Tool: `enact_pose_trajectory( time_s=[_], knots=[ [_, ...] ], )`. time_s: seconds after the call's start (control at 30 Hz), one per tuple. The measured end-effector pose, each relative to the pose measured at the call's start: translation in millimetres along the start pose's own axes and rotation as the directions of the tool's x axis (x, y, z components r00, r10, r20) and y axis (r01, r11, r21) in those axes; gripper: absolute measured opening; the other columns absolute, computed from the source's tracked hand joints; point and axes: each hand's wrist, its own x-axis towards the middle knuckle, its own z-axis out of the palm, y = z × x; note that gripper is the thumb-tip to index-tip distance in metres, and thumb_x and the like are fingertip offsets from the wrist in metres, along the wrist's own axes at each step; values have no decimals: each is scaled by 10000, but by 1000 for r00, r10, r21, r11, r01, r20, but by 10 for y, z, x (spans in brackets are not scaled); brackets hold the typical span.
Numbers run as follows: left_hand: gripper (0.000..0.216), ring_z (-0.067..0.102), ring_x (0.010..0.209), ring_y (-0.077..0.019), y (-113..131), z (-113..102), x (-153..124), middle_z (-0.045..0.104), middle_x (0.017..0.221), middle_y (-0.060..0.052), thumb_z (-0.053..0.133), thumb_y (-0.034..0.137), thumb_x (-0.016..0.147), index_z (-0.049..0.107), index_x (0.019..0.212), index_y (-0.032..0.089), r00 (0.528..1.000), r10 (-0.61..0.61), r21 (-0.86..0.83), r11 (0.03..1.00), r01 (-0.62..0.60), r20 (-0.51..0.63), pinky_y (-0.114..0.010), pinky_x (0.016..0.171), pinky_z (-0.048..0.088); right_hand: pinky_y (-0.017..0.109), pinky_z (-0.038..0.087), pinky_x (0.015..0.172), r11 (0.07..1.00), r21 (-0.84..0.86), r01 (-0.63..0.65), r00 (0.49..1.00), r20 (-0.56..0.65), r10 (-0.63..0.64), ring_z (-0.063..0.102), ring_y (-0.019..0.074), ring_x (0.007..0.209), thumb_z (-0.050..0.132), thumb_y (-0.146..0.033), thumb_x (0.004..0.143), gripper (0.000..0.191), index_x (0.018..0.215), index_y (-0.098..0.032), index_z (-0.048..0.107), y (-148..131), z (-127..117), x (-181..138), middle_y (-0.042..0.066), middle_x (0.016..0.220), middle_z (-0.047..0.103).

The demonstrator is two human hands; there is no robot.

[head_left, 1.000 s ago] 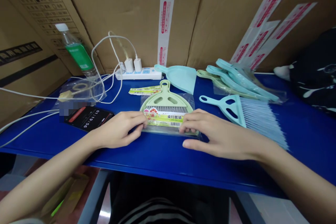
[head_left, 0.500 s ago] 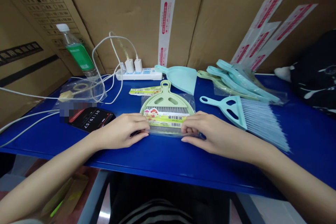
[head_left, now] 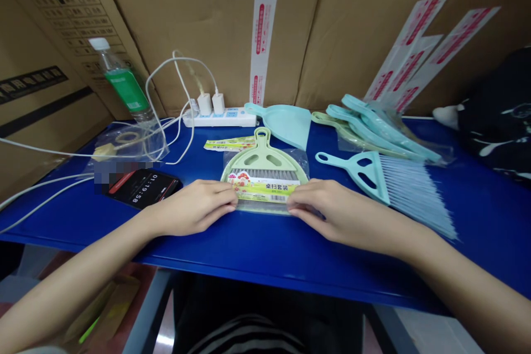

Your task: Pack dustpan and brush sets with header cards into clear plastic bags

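Thumb-to-finger gaps have narrowed since 1 second ago, left hand (head_left: 202, 204) and right hand (head_left: 329, 210) now pinching opposite sides of the bagged green dustpan set (head_left: 265, 160), flat on the blue table (head_left: 253, 254), seemingly to keep its wrapper (head_left: 299, 155) steady.

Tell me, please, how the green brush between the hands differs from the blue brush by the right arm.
The green brush has grey bristles; the blue brush has light blue ones. The green brush lies in a clear bag; the blue brush is unwrapped. The green brush's handle points forward; the blue brush's points mostly left. Both have looped handles and two openings in the body.
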Motion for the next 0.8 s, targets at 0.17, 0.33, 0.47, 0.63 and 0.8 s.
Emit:
enact_pose_trajectory(
  time_s=[0.17,0.33,0.47,0.63,0.8],
  knots=[
    [244,550,713,-125,34,-10,-14,592,839,-26,334,208,984,545,866,173,1000,18,-5,1000,-18,26,-230,653,427,291,417,632,997,72,9,1000,22,-11,559,156,657,433,-128,883,220,726,-185,576,-31,-32,-26,24,719,603],
    [232,566,815,-137,50,31,-19,561,950,-50,337,212,975,549,891,175,999,-40,5,999,40,-18,-234,686,456,287,434,671,994,107,23,996,-88,-14,566,157,713,452,-165,893,217,734,-174,600,-2,-10,-26,58,830,598],
    [215,568,771,-134,63,77,-14,560,941,-54,356,203,960,546,865,166,997,-66,9,998,66,-50,-238,666,465,283,415,640,994,111,14,994,-112,-1,551,155,674,440,-177,903,211,724,-185,550,12,3,-13,37,750,593],
    [211,573,714,-127,80,112,20,580,900,-46,358,199,954,543,859,164,991,-93,29,995,96,-94,-233,631,463,301,401,643,999,38,-27,996,-89,30,534,171,675,412,-181,911,182,747,-207,485,6,12,25,20,702,569],
    [228,588,681,-132,88,118,38,608,827,-33,337,213,967,546,886,169,987,-93,42,994,99,-132,-234,614,461,358,416,725,1000,5,-21,998,-67,22,531,196,727,358,-192,922,221,709,-230,404,22,29,46,12,670,521]
  ],
)
